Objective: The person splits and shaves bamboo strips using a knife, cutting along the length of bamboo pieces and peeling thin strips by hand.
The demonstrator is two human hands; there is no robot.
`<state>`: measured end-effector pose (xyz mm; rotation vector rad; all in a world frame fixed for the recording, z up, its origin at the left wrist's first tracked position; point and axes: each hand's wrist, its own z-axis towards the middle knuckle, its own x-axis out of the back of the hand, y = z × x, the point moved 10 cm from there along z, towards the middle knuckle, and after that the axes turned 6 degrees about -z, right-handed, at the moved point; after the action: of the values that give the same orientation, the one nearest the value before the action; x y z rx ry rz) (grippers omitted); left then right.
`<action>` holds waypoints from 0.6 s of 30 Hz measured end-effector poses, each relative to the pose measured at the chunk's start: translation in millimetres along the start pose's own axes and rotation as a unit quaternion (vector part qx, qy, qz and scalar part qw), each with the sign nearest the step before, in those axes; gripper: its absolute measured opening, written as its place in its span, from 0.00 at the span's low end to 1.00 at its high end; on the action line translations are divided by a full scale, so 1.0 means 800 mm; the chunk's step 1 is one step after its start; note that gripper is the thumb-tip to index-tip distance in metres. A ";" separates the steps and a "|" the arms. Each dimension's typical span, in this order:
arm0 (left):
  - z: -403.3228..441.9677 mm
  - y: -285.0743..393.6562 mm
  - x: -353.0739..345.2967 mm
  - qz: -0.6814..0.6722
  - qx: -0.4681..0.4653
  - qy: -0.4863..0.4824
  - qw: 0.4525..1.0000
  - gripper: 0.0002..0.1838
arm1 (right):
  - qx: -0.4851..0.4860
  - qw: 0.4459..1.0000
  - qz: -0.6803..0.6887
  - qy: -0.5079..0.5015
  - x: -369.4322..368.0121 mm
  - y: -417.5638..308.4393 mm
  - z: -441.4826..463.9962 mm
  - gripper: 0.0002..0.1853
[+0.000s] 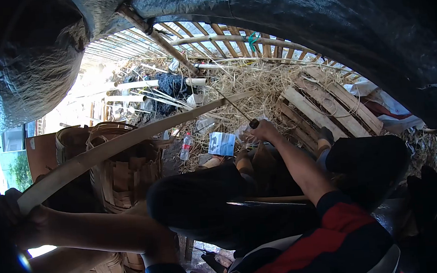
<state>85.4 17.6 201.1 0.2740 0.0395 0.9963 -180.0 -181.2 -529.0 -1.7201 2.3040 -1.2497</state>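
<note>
A long, pale bamboo strip [123,141] slants across the view from lower left to upper middle. Its near end is gripped by my left hand [31,225], which lies in shadow at the left edge. My right hand [265,131] is closed around the dark handle of a knife [237,108], above my knees. The thin blade points up and left and crosses the strip near its far end; whether it touches the strip I cannot tell.
Woven bamboo baskets [131,177] stand at the left. A plastic bottle [185,146] and a blue-white packet [222,144] lie ahead, near straw-like shavings [245,80]. A slatted wooden piece [329,104] rests at the right. A slatted bamboo fence [222,40] curves behind, under a dark tarp [290,7].
</note>
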 end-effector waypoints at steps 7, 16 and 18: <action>0.008 0.014 -0.014 0.156 -0.130 -0.111 0.973 0.10 | 0.050 0.997 -0.017 0.055 0.054 -0.037 -0.042 0.23; 0.029 -0.001 -0.009 -0.168 0.035 -0.090 0.981 0.07 | 0.256 0.961 0.088 -0.052 0.026 -0.148 -0.051 0.13; 0.023 0.002 -0.006 -0.132 0.021 -0.061 0.989 0.07 | 0.078 0.985 0.148 -0.039 0.017 -0.066 -0.022 0.17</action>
<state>84.7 10.6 218.6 0.3572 -0.0138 0.7143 -150.8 -186.1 -480.1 -1.2968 2.2443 -1.2419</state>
